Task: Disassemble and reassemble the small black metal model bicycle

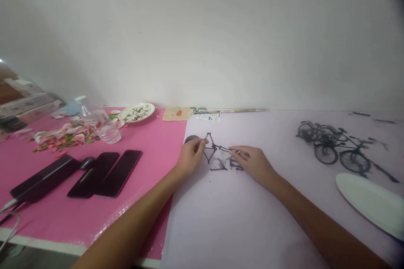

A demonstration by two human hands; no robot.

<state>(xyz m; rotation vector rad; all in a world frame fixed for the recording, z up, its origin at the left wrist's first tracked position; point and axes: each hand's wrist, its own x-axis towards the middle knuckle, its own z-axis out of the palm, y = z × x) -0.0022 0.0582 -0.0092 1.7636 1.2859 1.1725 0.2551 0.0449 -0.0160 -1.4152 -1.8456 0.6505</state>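
Note:
Over the pale sheet, my left hand (191,155) pinches a thin black model bicycle frame (214,148) between thumb and fingers. A small black wheel (190,138) shows just behind that hand, partly hidden by it. My right hand (254,160) is closed at the other side, its fingertips on a slender black rod (224,149) that reaches toward the frame. Whether the rod is joined to the frame, I cannot tell. Small loose black parts (219,170) lie on the sheet between and below the hands.
Assembled black model bicycles (326,153) stand at the right, near a white plate (372,204). On the pink left side lie two phones (119,173), a black power bank (44,178), petals (77,132), a plastic bottle (91,113) and a patterned plate (137,112). A wall rises behind.

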